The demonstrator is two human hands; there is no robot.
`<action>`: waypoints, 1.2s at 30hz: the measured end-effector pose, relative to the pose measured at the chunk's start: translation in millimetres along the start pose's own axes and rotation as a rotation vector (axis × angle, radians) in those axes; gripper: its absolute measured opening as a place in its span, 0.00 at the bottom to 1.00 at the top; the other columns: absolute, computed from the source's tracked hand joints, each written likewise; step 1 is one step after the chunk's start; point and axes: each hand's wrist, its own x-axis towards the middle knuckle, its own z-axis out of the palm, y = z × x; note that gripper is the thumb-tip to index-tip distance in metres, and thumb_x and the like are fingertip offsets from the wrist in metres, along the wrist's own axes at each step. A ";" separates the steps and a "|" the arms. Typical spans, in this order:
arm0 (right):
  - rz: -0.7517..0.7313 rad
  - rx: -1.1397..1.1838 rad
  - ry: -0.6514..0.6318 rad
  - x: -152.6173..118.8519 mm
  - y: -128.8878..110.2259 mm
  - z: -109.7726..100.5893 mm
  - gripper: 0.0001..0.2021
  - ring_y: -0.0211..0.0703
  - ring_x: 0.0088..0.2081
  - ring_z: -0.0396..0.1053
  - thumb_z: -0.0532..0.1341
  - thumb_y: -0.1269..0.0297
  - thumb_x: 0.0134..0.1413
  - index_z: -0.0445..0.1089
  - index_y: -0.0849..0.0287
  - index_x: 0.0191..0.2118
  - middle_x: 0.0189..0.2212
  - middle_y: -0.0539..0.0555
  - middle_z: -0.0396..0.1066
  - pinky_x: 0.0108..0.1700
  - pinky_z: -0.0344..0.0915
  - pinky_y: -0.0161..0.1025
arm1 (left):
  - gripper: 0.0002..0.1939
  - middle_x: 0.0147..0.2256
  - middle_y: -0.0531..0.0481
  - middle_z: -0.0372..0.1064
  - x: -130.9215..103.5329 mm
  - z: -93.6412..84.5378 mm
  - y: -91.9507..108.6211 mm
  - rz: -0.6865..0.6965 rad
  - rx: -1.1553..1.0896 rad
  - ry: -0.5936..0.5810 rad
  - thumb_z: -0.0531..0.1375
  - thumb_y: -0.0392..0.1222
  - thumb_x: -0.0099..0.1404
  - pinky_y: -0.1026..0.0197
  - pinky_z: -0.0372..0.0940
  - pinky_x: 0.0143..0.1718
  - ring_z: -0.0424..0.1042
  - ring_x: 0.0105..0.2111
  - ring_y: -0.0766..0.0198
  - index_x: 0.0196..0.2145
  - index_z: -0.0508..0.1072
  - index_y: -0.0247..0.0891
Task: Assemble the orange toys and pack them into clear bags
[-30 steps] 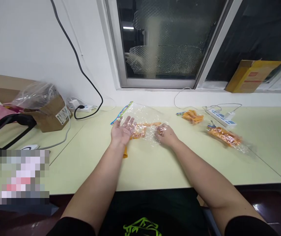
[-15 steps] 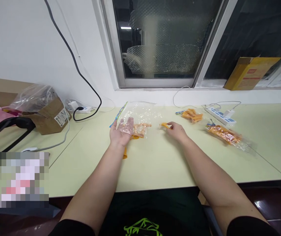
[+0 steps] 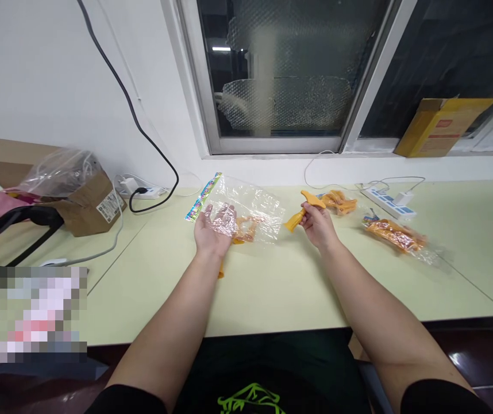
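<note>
My left hand [image 3: 214, 230] is palm up with its fingers spread, and a clear plastic bag [image 3: 250, 198] with a colourful header strip lies over the fingers. Whether the fingers are inside the bag or under it, I cannot tell. Orange pieces [image 3: 244, 230] show through and below the plastic, and another orange piece [image 3: 221, 269] lies partly hidden by the left wrist. My right hand [image 3: 319, 225] is closed on an orange plastic piece [image 3: 312, 199] with a broad curved top and a flared lower end, held above the table.
Two more packs of orange pieces, a smaller one [image 3: 341, 202] and a longer bag [image 3: 395, 234], lie at right by a power strip [image 3: 388, 201]. A cardboard box [image 3: 93, 201] with plastic stands at left. A yellow box [image 3: 445, 129] leans against the window.
My right hand has raised and turned the orange piece, so more of it shows. The clear bag has spread and tilted over my left hand, its header strip now facing up.
</note>
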 end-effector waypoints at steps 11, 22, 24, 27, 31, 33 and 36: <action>0.303 -0.056 -0.269 -13.9 9.4 13.9 0.08 0.46 0.40 0.78 0.64 0.62 0.55 0.70 0.56 0.41 0.38 0.56 0.79 0.47 0.77 0.46 | 0.12 0.52 0.41 0.71 -5.2 -0.9 -4.5 -0.023 0.027 -0.059 0.50 0.52 0.72 0.34 0.67 0.53 0.73 0.54 0.47 0.46 0.66 0.46; 0.444 -0.034 -0.530 -30.3 19.0 28.3 0.19 0.46 0.48 0.78 0.72 0.59 0.51 0.71 0.55 0.47 0.52 0.57 0.76 0.48 0.76 0.41 | 0.12 0.49 0.43 0.73 -12.9 0.0 -16.8 -0.126 0.033 -0.147 0.54 0.51 0.70 0.35 0.68 0.52 0.76 0.49 0.50 0.46 0.69 0.45; 0.385 -0.083 -0.521 -31.8 22.5 31.0 0.20 0.44 0.45 0.78 0.73 0.58 0.48 0.72 0.55 0.46 0.46 0.54 0.78 0.48 0.75 0.42 | 0.13 0.48 0.42 0.74 -13.9 -0.3 -18.9 -0.137 0.047 -0.160 0.54 0.52 0.70 0.35 0.69 0.51 0.76 0.48 0.49 0.46 0.69 0.45; 0.251 -0.199 -0.481 -32.8 24.6 34.3 0.20 0.42 0.40 0.77 0.74 0.58 0.45 0.74 0.57 0.45 0.39 0.51 0.78 0.47 0.75 0.43 | 0.13 0.48 0.42 0.74 -14.8 -0.8 -21.3 -0.167 0.062 -0.190 0.55 0.52 0.70 0.35 0.69 0.50 0.76 0.48 0.47 0.47 0.69 0.44; 0.148 -0.288 -0.418 -32.6 26.1 37.2 0.22 0.41 0.32 0.75 0.75 0.56 0.43 0.72 0.57 0.44 0.33 0.50 0.77 0.37 0.75 0.41 | 0.14 0.49 0.42 0.74 -17.2 -1.6 -25.8 -0.208 0.085 -0.199 0.54 0.53 0.71 0.35 0.69 0.50 0.77 0.47 0.48 0.48 0.70 0.44; 0.152 -0.286 -0.398 -32.2 28.8 38.1 0.24 0.40 0.28 0.73 0.75 0.55 0.43 0.71 0.57 0.44 0.30 0.50 0.76 0.33 0.74 0.39 | 0.15 0.49 0.41 0.74 -19.1 -1.1 -28.2 -0.230 0.094 -0.211 0.53 0.52 0.71 0.36 0.69 0.50 0.78 0.47 0.48 0.49 0.69 0.44; 0.210 -0.239 -0.385 -31.7 34.3 38.8 0.23 0.39 0.27 0.73 0.74 0.52 0.44 0.71 0.57 0.44 0.28 0.50 0.76 0.34 0.75 0.40 | 0.16 0.50 0.40 0.74 -22.7 1.3 -30.6 -0.265 0.106 -0.232 0.53 0.50 0.71 0.38 0.70 0.50 0.78 0.47 0.47 0.51 0.69 0.42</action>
